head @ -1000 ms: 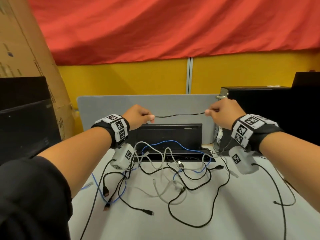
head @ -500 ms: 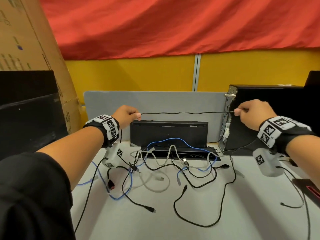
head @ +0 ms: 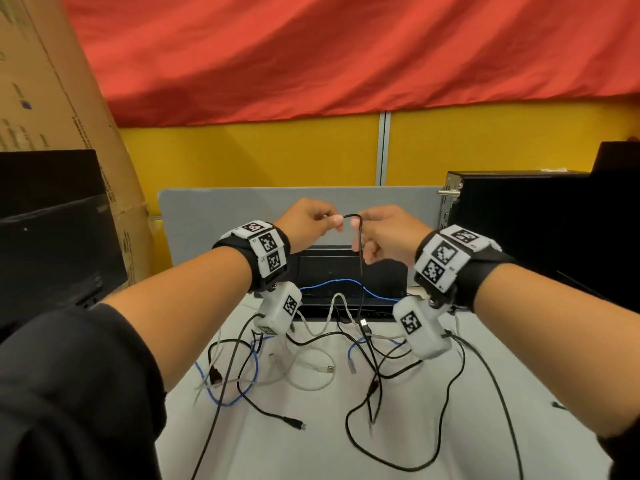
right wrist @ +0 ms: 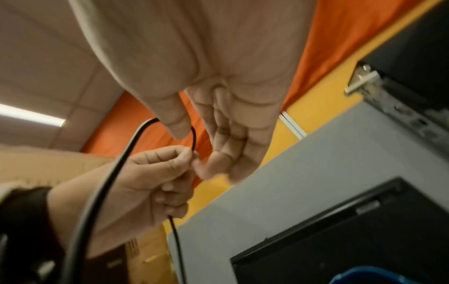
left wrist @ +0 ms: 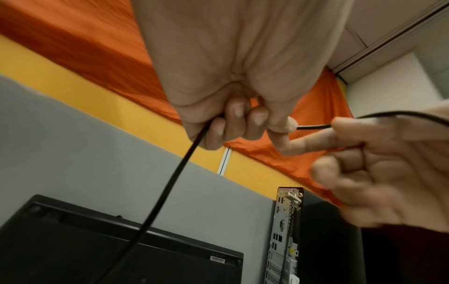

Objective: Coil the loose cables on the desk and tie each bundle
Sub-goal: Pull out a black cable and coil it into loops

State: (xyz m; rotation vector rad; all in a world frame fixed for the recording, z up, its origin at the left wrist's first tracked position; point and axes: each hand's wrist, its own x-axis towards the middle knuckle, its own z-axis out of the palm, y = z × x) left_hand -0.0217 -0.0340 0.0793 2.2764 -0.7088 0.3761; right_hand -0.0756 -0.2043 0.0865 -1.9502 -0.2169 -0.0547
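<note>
I hold a thin black cable (head: pixel 361 268) in both hands above the back of the desk (head: pixel 311 445). My left hand (head: pixel 330 225) is curled round it and pinches it between thumb and forefinger; in the left wrist view the cable (left wrist: pixel 170 184) runs down out of that left hand (left wrist: pixel 243 123). My right hand (head: pixel 356 233) is right beside the left and pinches the same cable with its thumb, other fingers loose. A short loop arches between the hands. In the right wrist view the cable (right wrist: pixel 109 173) bends round the thumb of my right hand (right wrist: pixel 226 146). Its plug (head: pixel 363 323) dangles over the desk.
A tangle lies on the desk: a blue cable (head: pixel 225 400), a white cable (head: pixel 311 382) and more black cables (head: pixel 450 393). A black keyboard (head: pixel 332 268) leans on the grey divider (head: pixel 242 209). A PC tower (head: pixel 519 220) stands right, a monitor (head: pixel 45 237) and cardboard box (head: pixel 52 98) left.
My hands were wide apart with the black cable stretched straight between them. They have come together, and the cable now forms a small loop with slack hanging below my right hand.
</note>
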